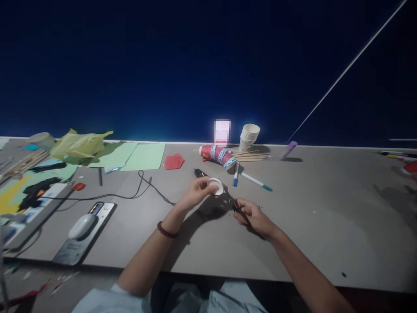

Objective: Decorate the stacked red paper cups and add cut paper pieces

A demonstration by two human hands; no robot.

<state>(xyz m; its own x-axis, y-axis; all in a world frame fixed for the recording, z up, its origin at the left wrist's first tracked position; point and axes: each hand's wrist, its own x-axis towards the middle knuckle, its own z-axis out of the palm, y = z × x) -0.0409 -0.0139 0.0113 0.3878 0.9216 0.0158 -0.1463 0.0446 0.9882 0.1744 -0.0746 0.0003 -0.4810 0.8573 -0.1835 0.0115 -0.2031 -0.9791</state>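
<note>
Left hand (195, 191) clamped on cup (215, 186), held just above table (325, 217). Right hand (252, 216) closed on scissors (239, 211), blades at cup. Pens (256, 180) beyond.

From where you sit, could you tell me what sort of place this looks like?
Probably a craft or hobby worktable. The left hand holds a small paper cup and the right hand works scissors at it; coloured paper sheets, marker pens and stacked cups lie around.
</note>
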